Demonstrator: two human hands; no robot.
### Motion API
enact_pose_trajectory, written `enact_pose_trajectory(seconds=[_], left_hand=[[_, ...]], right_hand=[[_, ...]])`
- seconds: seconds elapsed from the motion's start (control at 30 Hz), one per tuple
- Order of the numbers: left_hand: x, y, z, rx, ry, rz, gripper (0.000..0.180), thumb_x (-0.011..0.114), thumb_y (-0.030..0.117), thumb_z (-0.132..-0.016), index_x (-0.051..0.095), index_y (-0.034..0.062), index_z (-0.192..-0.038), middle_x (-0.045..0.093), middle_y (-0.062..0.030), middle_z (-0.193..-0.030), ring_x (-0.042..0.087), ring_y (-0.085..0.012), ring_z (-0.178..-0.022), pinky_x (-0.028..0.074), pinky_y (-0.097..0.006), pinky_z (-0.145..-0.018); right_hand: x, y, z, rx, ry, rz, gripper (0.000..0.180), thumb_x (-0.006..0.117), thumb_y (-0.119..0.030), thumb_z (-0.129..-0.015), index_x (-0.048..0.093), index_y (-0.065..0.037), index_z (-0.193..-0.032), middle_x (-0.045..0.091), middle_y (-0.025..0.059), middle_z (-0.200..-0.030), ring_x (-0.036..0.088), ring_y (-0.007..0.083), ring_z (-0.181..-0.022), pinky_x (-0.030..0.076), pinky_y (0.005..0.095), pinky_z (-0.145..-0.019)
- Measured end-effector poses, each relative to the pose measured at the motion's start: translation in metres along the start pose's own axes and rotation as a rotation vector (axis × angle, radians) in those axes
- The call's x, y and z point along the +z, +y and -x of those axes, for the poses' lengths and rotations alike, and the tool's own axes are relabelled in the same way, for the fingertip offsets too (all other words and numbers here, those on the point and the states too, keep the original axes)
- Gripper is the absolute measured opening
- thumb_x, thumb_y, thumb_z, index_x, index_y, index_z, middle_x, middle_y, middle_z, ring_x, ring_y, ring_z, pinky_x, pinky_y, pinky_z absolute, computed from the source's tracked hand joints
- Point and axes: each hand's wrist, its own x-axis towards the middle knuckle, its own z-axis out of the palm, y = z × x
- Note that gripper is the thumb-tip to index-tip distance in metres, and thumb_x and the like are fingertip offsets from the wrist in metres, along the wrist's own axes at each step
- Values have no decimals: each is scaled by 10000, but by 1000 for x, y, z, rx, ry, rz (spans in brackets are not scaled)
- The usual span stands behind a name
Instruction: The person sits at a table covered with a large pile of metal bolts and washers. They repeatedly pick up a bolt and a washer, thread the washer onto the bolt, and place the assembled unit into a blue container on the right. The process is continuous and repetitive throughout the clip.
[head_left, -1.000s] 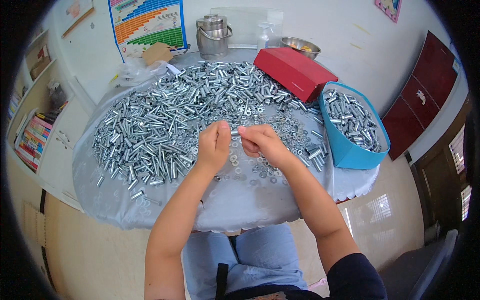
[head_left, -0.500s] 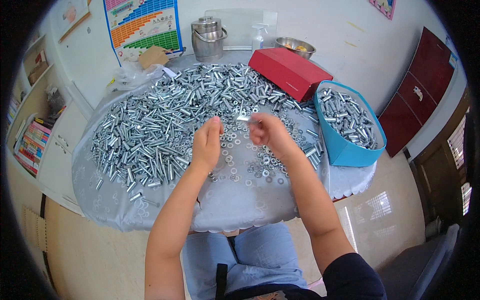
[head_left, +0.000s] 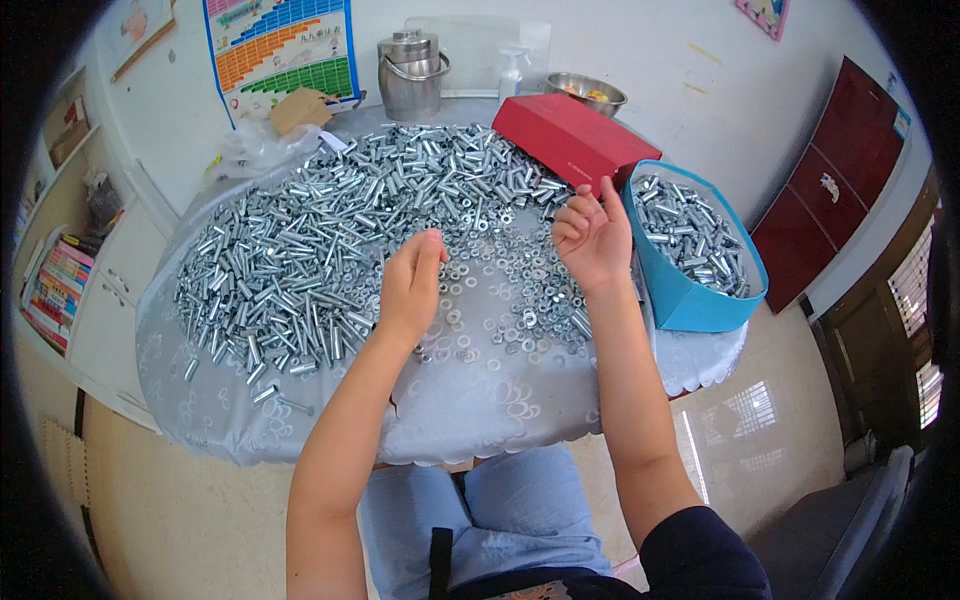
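Steel glinted everywhere under the hands. The left hand (head_left: 412, 285) hovered low over the round table draped in a pale grey patterned cloth (head_left: 480, 400), fingers drawn together and pointing toward twelve o'clock; whether anything was pinched between them cannot be told. The right hand (head_left: 592, 235) was raised at about two o'clock from the left one, palm loosely open with fingers spread and curled, holding nothing that showed.

Between and just below the two hands lay a scatter of small silver metal washers and nuts (head_left: 500, 300) (flat on the cloth, mostly apart from one another). From nine to twelve o'clock of the left hand spread a broad heap of shiny silver metal bolts and sleeves (head_left: 320, 240).

Just beside the right hand, at three o'clock, stood a blue box (head_left: 690, 300) filled with the same silver parts. At twelve o'clock from that hand lay a flat red cardboard box (head_left: 570, 135). Farther out, near the wall, stood a lidded steel pot with a bail handle (head_left: 410, 75) and a shallow steel bowl (head_left: 585, 92).
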Motion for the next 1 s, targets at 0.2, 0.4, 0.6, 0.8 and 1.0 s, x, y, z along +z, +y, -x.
enact_pose_trajectory(seconds=[0.2, 0.4, 0.6, 0.8, 1.0], left_hand=[[-5, -7, -5, 8, 41, -389, 199, 555, 224, -849, 570, 26, -841, 538, -47, -732, 509, -149, -674, 405, -268, -628], [-20, -21, -7, 174, 121, -818, 271, 587, 249, -797, 608, 125, -1037, 530, -131, -1055, 491, -301, -981, 378, -381, -850], [-36, -40, -10, 56, 251, -1099, 354, 580, 353, -776, 614, 121, -1040, 494, -151, -1142, 397, -330, -1111, 253, -502, -937], [-45, -38, -12, -276, 161, -1231, 482, 482, 454, -824, 545, 117, -1162, 388, -176, -1302, 290, -352, -1248, 118, -596, -999], [-45, -31, -12, -334, 67, -1250, 499, 441, 451, -845, 514, 95, -1187, 403, -196, -1285, 336, -362, -1219, 141, -596, -998]], right_hand=[[-6, 7, -4, -62, 278, 501, 158, 530, -237, -856, 524, -99, -780, 417, -35, -598, 406, 88, -546, 323, 226, -484], [-22, 8, -7, -408, 439, 1612, 243, 586, -274, -801, 573, -33, -829, 598, 73, -737, 565, 185, -679, 435, 280, -607], [-33, 9, 3, -194, 721, 2478, 626, 525, -511, -779, 480, 27, -1095, 504, 231, -1143, 403, 370, -1142, 250, 547, -944], [-50, 2, -2, 188, 857, 2462, 813, 415, -623, -787, 366, 41, -1252, 343, 243, -1309, 256, 384, -1255, 130, 541, -1016], [-53, 3, -3, 236, 829, 2470, 832, 386, -640, -792, 368, 58, -1244, 317, 234, -1323, 255, 371, -1248, 163, 495, -1016]])
